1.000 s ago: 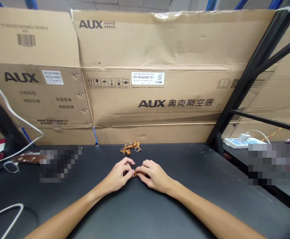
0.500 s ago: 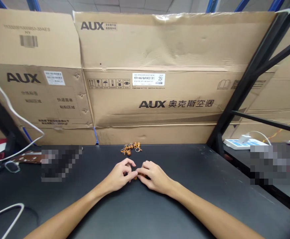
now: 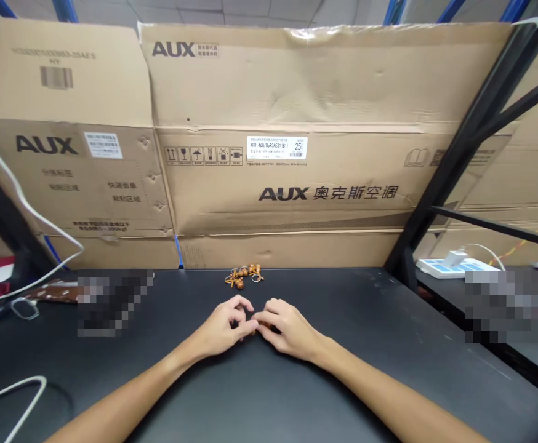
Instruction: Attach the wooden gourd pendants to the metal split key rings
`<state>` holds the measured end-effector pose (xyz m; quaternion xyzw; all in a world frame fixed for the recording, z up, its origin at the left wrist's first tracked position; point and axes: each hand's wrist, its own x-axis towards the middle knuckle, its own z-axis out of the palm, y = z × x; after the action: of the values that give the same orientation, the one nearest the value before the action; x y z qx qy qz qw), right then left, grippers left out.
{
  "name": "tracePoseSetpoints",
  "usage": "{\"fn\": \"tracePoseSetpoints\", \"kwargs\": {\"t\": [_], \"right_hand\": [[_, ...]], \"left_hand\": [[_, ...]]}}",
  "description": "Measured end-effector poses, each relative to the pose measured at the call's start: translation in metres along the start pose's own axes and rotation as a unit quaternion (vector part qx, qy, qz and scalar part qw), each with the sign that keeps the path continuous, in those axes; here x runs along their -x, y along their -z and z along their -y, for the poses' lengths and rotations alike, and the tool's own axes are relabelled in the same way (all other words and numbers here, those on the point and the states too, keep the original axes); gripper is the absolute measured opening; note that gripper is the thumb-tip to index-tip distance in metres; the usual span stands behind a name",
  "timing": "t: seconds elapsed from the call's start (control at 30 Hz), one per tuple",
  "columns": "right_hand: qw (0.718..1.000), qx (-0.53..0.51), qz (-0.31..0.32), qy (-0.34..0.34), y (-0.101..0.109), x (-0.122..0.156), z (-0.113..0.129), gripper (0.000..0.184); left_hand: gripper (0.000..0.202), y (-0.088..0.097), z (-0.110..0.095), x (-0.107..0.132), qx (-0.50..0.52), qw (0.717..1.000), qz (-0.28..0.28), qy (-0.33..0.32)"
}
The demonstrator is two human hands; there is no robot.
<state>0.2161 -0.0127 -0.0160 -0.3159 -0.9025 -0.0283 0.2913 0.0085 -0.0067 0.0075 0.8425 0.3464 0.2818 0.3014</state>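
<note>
Between the two hands there is a small brown wooden bead piece, and most of it is hidden by the fingers, so its exact shape I cannot see. It lies low, at the surface of the counter, near the middle of the front part.

The right hand is closed over this piece from the right side, with the fingers bent and their tips pressing on it. The left hand is half closed, and its fingers are curled toward the piece from the left side. Its fingertips come very near to the right hand, but I cannot tell if this hand has a real hold on the piece. The two hands are almost touching each other, and both forearms come from the bottom of the view.

Farther forward on the counter, a little apart from the hands, lies a bunch of gourd-shaped wooden beads with orange cord and small metal rings. It sits close to the back edge.

Behind this edge stand large cardboard sheets printed with "AUX" and a white label, held by a black metal shelf frame. On the right, lower than the counter, is a white power strip. On the left lie a white cable and a brown strap. Two patches of the view, on the left and the right, are too blurred to tell what they show.
</note>
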Motion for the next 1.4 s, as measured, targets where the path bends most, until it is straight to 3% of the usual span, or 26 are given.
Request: {"fn": "tracePoseSetpoints", "kwargs": {"t": [0.3,0.6,1.0,1.4], "right_hand": [[0.998,0.014,-0.011,-0.06,-0.0016,-0.0005,-0.0004,0.015],[1.0,-0.008,0.008,0.003,0.0002,-0.0002,0.0006,0.017],[0.997,0.012,-0.001,-0.081,0.0003,-0.0022,0.0014,0.016],[0.997,-0.007,-0.065,-0.036,-0.0013,-0.0006,-0.0009,0.021]], "left_hand": [[0.031,0.0028,0.001,0.0003,-0.016,1.0,0.008,-0.022],[0.044,0.0011,0.0001,0.0001,0.014,1.0,0.013,-0.001],[0.033,0.0036,0.0027,-0.0009,-0.007,1.0,0.002,-0.02],[0.036,0.0092,0.0065,-0.0051,0.054,0.997,0.019,0.048]]}}
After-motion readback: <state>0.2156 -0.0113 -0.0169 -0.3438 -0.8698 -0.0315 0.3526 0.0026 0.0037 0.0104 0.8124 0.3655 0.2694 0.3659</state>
